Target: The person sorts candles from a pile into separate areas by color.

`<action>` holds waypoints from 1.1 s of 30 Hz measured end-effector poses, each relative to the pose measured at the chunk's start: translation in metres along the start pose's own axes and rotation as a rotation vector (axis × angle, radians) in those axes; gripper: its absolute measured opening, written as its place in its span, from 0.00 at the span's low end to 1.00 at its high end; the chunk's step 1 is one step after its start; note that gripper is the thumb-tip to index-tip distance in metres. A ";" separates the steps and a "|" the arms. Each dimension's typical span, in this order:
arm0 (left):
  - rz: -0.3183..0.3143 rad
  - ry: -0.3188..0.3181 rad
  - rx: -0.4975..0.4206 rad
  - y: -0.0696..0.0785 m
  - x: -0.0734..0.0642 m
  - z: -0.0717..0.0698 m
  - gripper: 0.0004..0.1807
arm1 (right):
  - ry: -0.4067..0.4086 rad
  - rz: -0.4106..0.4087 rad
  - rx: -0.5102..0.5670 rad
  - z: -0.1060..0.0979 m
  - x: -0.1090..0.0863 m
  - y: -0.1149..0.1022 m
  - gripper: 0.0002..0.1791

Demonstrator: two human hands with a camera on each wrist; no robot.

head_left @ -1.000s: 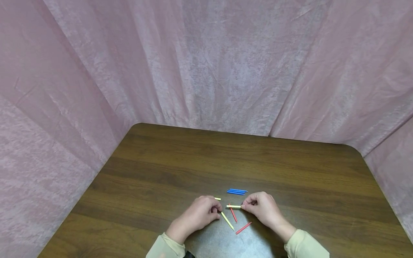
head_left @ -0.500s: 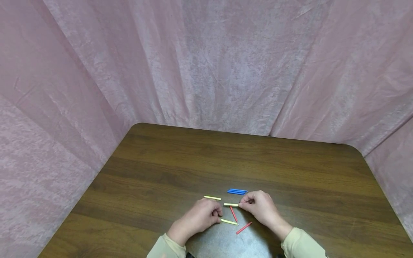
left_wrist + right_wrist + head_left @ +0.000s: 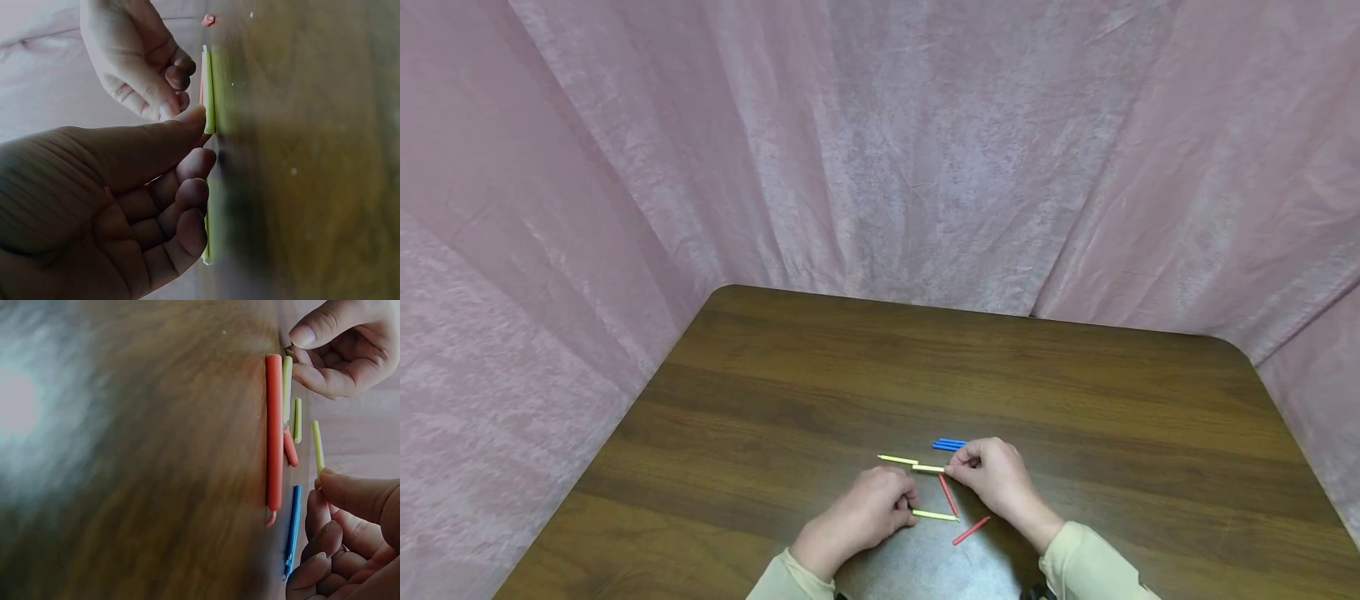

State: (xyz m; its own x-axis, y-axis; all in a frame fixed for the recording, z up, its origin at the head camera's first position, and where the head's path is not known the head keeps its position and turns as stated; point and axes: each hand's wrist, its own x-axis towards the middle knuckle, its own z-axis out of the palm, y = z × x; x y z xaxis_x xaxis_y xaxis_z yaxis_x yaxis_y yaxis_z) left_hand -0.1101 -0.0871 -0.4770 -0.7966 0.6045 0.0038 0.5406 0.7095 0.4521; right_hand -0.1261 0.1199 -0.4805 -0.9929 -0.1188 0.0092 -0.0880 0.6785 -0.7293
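Note:
My right hand pinches one end of a yellow candle between thumb and forefinger, holding it level above the table. My left hand is low at the tabletop, thumb and forefinger at the near end of a second yellow candle. In the left wrist view its thumb presses against that candle's end. A third yellow candle lies beyond the left hand, its end overlapping the raised candle's tip in the head view. One red candle lies slanted between the hands, another red candle nearer.
Several blue candles lie side by side behind the right hand, partly covered by it. The brown wooden table reaches back to a pink curtain on the far side and both flanks.
My left hand's yellow candle has swung from slanted to nearly crosswise. My right hand has carried its candle left and away, toward the third yellow candle.

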 end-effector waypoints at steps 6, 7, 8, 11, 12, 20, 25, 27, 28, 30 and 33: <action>0.012 0.014 0.040 0.002 -0.001 0.001 0.08 | 0.009 -0.003 0.003 0.004 0.004 -0.005 0.11; 0.012 0.016 0.045 0.002 -0.001 0.001 0.08 | 0.011 -0.004 0.000 0.004 0.004 -0.006 0.11; 0.012 0.014 0.048 0.002 -0.001 0.001 0.08 | 0.014 -0.006 -0.004 0.005 0.005 -0.006 0.11; 0.016 0.016 0.059 0.003 -0.002 0.002 0.08 | 0.020 -0.011 -0.009 0.009 0.006 -0.008 0.11; 0.019 0.019 0.062 0.003 -0.002 0.002 0.08 | 0.022 -0.012 -0.010 0.010 0.007 -0.008 0.11; 0.029 0.044 0.064 0.002 -0.003 0.004 0.09 | 0.032 -0.023 -0.002 0.019 0.009 -0.011 0.10; 0.027 0.052 0.067 0.003 -0.004 0.004 0.09 | 0.035 -0.019 -0.005 0.022 0.011 -0.013 0.09; 0.026 0.055 0.070 0.003 -0.004 0.004 0.09 | 0.037 -0.018 -0.007 0.023 0.011 -0.013 0.10; 0.026 0.056 0.070 0.003 -0.004 0.004 0.09 | 0.038 -0.021 -0.008 0.023 0.012 -0.014 0.10; 0.026 0.057 0.069 0.003 -0.004 0.004 0.09 | 0.039 -0.030 -0.011 0.024 0.012 -0.015 0.10; 0.022 0.057 0.069 0.003 -0.004 0.005 0.09 | 0.035 -0.050 -0.016 0.025 0.012 -0.016 0.09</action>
State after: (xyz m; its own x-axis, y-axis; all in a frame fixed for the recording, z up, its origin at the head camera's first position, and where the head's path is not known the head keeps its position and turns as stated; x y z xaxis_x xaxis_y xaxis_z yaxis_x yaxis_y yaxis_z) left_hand -0.1039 -0.0852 -0.4798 -0.7972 0.6002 0.0651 0.5743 0.7206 0.3885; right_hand -0.1346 0.0893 -0.4861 -0.9893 -0.1282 0.0694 -0.1389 0.6841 -0.7160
